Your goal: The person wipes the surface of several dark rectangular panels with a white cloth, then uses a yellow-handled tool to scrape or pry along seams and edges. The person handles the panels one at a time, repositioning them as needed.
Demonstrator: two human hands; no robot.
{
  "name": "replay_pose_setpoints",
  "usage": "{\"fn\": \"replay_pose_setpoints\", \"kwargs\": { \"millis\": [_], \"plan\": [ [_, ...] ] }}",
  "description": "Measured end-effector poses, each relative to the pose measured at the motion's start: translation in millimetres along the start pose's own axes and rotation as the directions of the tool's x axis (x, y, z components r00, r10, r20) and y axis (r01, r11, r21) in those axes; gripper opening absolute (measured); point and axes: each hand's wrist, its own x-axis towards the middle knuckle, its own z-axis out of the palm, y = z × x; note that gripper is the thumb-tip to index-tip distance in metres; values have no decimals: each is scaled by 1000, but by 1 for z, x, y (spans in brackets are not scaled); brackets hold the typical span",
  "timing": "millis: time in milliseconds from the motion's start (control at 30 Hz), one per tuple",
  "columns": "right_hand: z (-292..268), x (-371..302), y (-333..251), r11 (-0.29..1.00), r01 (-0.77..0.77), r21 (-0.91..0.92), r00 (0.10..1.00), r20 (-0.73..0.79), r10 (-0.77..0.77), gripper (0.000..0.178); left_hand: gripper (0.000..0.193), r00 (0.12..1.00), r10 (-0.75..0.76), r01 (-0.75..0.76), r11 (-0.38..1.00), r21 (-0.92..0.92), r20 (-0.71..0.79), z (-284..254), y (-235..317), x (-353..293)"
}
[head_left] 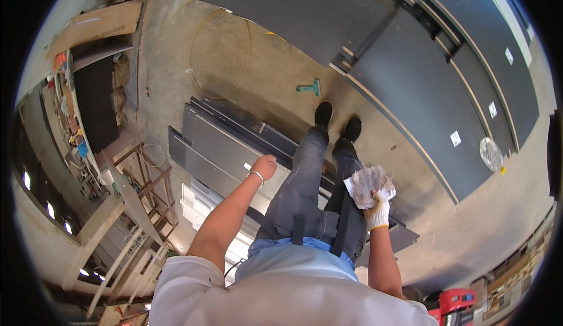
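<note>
Seen from above, a person in a white top and dark grey trousers stood on a dusty concrete floor [275,74]. The right hand [378,210], in a white knitted glove with a yellow hem, gripped a crumpled, greyish-white rag [368,184], its thumb pressed over the near edge; the rag hung beside the right thigh, apart from the nearest corner of a broad stack of matt dark-grey panels [410,91]. The bare left hand [265,166], with a pale band at the wrist, was loosely curled above the right-hand edge of a lower stack of grey boards [220,141]; whether it held or touched anything could not be told. The step in hand looked like a pause with the rag ready, off any surface; putting it to a panel would call for a step closer and a flat palm. The broad panels were smooth and rectangular, with tan, wood-like edges and small white labels. A clear, shiny plastic disc shape [490,154] sat at their right-hand end. On the floor, beyond the black shoes [323,115], lay a teal T-shaped tool [309,87], near a thin yellowish hose [191,62] in a loose loop.
</note>
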Motion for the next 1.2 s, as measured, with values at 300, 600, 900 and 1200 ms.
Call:
{"fn": "replay_pose_setpoints", "kwargs": {
  "millis": [300,600,900,1200],
  "plan": [
    [61,15,6,993,-59,-106,984,-176,39,44,18,951,-216,206,976,-67,-222,-80,-41,68],
    [159,47,174,998,-24,-54,999,-37,22,74,39,804,571,-344,676,652,-168,-162,26,411],
    [262,70,292,995,-95,-11,991,-92,93,75,49,734,649,-481,288,828,200,-151,67,595],
    [335,112,301,988,-140,65,935,336,110,80,74,635,535,-773,422,474,557,-213,31,380]
  ]
}}
